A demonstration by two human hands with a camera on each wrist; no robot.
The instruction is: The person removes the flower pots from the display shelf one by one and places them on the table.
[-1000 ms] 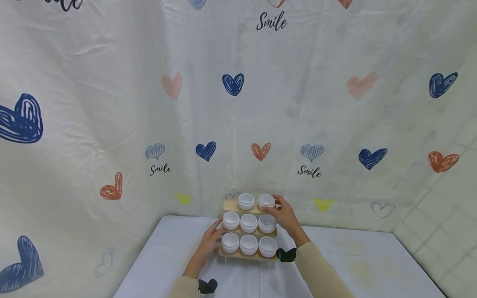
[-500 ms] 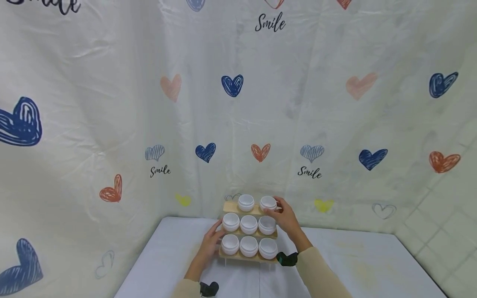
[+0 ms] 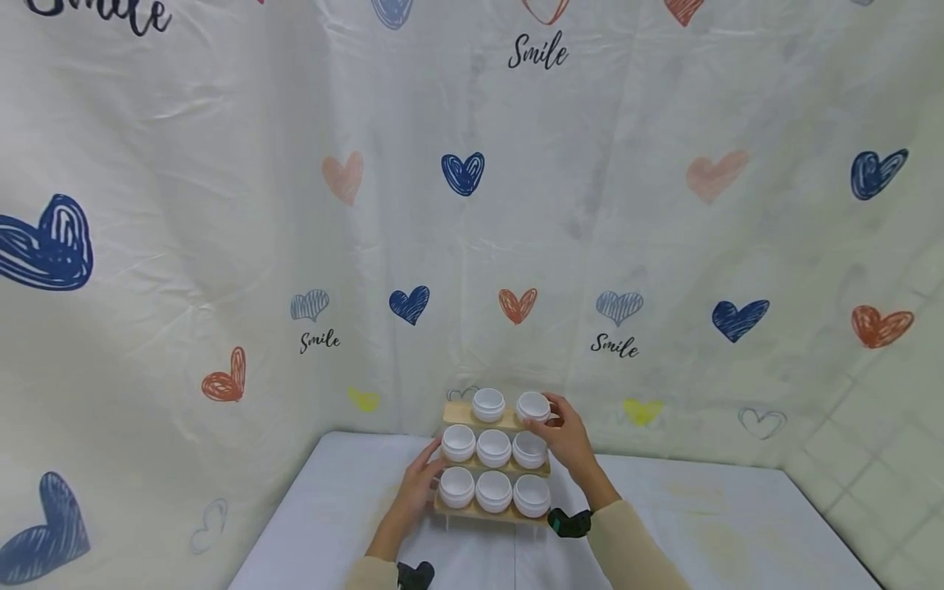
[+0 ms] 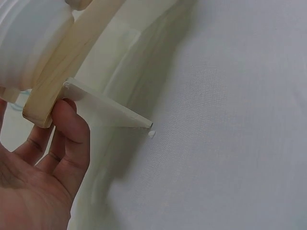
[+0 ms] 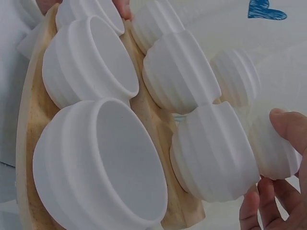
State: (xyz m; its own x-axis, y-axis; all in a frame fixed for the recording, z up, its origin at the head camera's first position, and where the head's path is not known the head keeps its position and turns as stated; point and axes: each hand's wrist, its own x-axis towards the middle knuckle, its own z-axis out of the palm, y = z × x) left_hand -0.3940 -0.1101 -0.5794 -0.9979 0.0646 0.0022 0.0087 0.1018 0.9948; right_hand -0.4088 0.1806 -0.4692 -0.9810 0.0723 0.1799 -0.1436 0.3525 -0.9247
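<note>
The left hand [image 3: 415, 487] grips a wooden rack [image 3: 457, 413] at left; the right hand [image 3: 572, 441] pinches a cup [image 3: 533, 406] at far right.

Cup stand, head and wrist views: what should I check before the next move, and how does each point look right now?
1. Right hand has a grip on the top right cup: ok, thumb and fingers are around it.
2. That cup sits flat on its shelf: cannot tell, the hand hides the contact.
3. Left hand has hold of the stand: ok, its fingers are at the shelf end.
4. Bottom cups and middle cups upright: ok, three per row.
5. Top shelf as full as the others: not ok, only two cups, left end bare.
</note>
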